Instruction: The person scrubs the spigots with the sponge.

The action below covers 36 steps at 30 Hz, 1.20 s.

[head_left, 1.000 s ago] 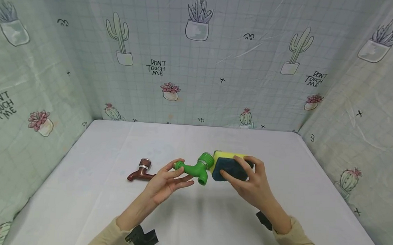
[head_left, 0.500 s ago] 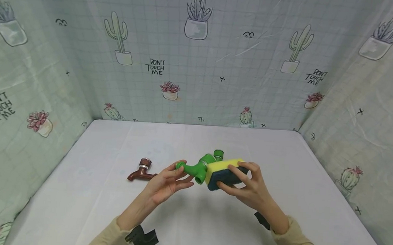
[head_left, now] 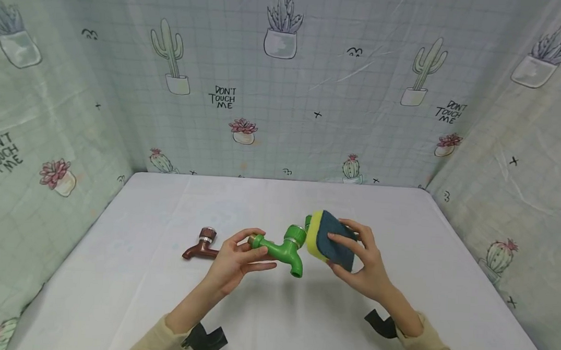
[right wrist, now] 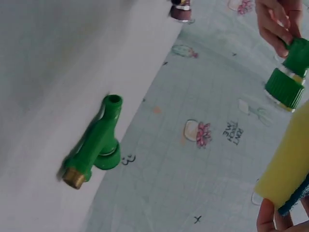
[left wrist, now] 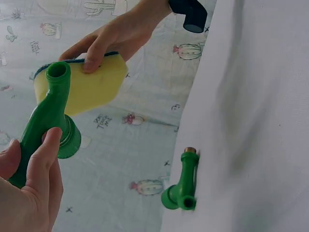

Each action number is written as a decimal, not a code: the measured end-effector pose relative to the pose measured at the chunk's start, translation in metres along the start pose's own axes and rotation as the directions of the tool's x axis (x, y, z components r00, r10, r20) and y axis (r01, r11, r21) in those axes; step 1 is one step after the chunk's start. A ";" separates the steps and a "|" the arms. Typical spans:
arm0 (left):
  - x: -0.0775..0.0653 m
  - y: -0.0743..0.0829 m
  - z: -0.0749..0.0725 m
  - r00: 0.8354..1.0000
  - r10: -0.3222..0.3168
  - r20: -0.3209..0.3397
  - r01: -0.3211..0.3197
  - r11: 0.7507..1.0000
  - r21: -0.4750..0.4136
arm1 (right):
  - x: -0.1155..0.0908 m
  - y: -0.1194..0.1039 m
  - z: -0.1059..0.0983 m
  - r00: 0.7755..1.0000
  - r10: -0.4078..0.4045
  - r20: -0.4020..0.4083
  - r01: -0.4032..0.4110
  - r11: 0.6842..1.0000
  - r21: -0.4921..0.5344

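Observation:
In the head view my left hand [head_left: 236, 259] holds a green tap [head_left: 284, 251] by its inlet end, above the table, its spout pointing down. My right hand [head_left: 363, 259] grips a yellow sponge [head_left: 313, 236] with a dark scouring side [head_left: 338, 245], just right of the tap's knob. Sponge and tap look close, and whether they touch I cannot tell. A second green tap [right wrist: 99, 140] with a brass end lies on the table, mostly hidden behind the sponge in the head view. Left of my left hand lies a brown tap [head_left: 202, 244], partly covered by the fingers.
The white table [head_left: 129, 293] is ringed by a cactus-print cloth [head_left: 287, 118] at the back and both sides. A dark strap piece [head_left: 206, 340] hangs at the left wrist and another [head_left: 381, 324] at the right.
The sponge dipped beside the tap's spout, then rose and turned, its dark side now facing up toward the head camera. The held tap has tilted, its spout lower and slightly right.

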State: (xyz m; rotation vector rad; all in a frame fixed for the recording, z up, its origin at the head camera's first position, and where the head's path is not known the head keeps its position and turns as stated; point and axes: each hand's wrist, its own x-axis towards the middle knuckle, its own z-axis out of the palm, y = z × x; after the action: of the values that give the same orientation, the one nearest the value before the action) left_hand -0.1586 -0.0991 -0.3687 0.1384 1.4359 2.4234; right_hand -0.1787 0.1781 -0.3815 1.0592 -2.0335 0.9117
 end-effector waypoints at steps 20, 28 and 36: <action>0.002 -0.003 0.010 0.970 0.188 -0.154 -0.167 0.976 0.139 | 0.000 -0.028 0.007 0.946 0.062 0.317 -0.085 0.995 0.061; 0.002 -0.003 0.009 0.968 0.180 -0.174 -0.161 0.980 0.119 | -0.008 -0.030 -0.004 0.930 0.069 0.362 -0.057 0.997 -0.046; 0.003 -0.002 0.012 0.959 0.166 -0.231 -0.150 0.985 0.087 | -0.011 -0.029 -0.007 0.947 0.074 0.311 -0.058 0.996 -0.060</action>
State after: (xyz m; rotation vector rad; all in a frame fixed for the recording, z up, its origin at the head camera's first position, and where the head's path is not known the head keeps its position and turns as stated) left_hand -0.1584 -0.0867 -0.3648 -0.0241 1.6711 2.5924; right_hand -0.1476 0.1760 -0.3783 1.1744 -2.3520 0.7578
